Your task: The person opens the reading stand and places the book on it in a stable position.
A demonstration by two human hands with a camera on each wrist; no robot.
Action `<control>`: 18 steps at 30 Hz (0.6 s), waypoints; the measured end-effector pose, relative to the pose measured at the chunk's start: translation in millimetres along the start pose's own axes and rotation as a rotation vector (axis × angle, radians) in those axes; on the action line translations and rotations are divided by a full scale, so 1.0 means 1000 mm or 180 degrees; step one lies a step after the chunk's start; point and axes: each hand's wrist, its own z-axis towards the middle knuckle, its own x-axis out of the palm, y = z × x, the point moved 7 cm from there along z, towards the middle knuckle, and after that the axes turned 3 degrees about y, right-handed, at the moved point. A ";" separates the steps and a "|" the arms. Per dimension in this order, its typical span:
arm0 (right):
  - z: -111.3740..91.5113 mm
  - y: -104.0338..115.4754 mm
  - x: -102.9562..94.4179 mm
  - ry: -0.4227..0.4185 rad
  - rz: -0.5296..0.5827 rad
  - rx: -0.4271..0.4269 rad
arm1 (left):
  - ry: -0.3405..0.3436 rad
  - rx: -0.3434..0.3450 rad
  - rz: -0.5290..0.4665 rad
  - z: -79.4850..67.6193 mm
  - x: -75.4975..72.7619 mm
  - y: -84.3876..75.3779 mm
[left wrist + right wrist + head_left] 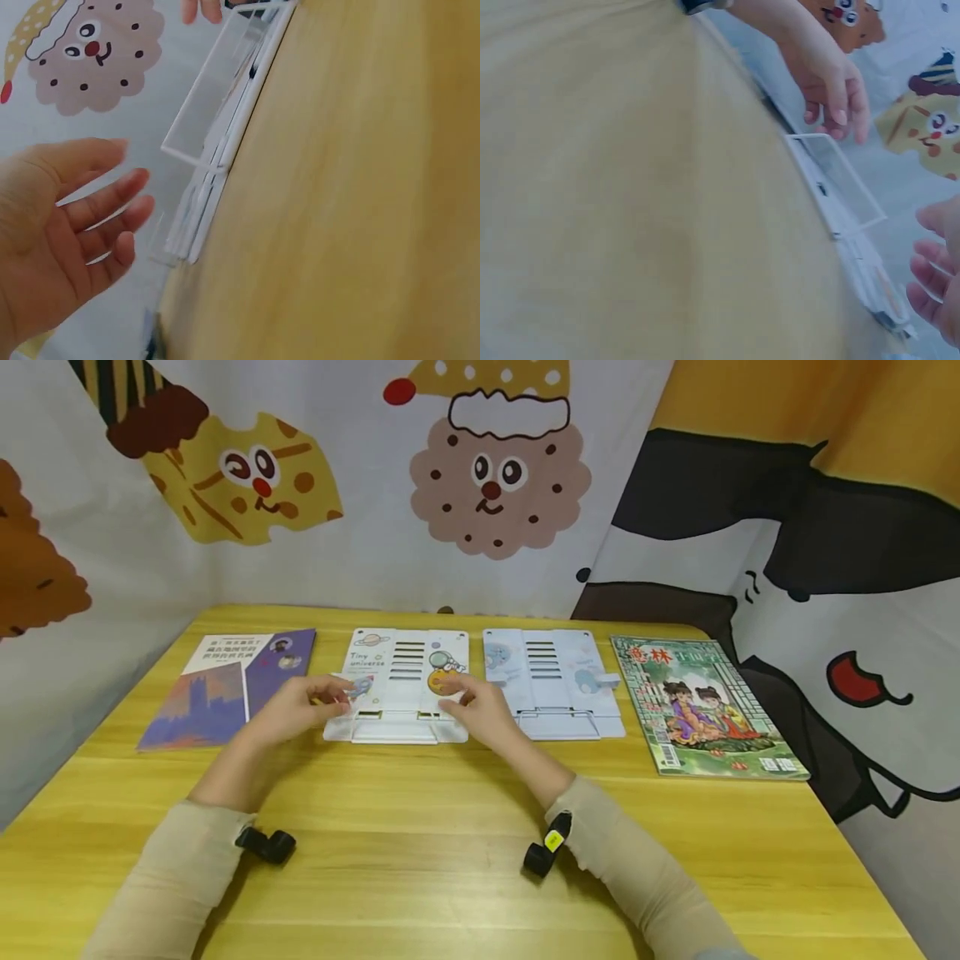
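Note:
A white folding book stand (408, 697) printed with a planet, an astronaut and "Tiny universe" lies nearly flat on the table, its slots showing along the middle. My left hand (296, 706) is at its left edge, fingers loosely bent with nothing between them. Over its lower right corner hovers my right hand (483, 710), thumb and fingers apart and bare of any object. In the left wrist view the stand's front support frame (166, 146) tilts up from the base, apart from my left fingers. The right wrist view shows my right fingers (930, 274) relaxed beside the stand.
A second, pale blue book stand (547, 697) lies just to the right. A purple and white book (270, 672) is at the left, and a green illustrated magazine (705, 702) at the right. Behind the yellow wooden table (420, 852) hangs a cartoon-print curtain (360, 568).

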 end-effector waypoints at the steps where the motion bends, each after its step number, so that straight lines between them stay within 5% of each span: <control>1: 0.003 0.000 -0.006 -0.0092 0.0010 0.0032 | -0.0072 -0.0007 0.0038 0.001 -0.004 -0.001; 9: 0.029 -0.012 -0.038 -0.0359 -0.0287 0.0319 | -0.0476 -0.0200 -0.0050 0.021 -0.026 0.005; 18: 0.056 -0.041 -0.041 -0.0115 -0.0525 0.0597 | -0.0415 -0.0685 -0.0101 0.049 -0.030 0.030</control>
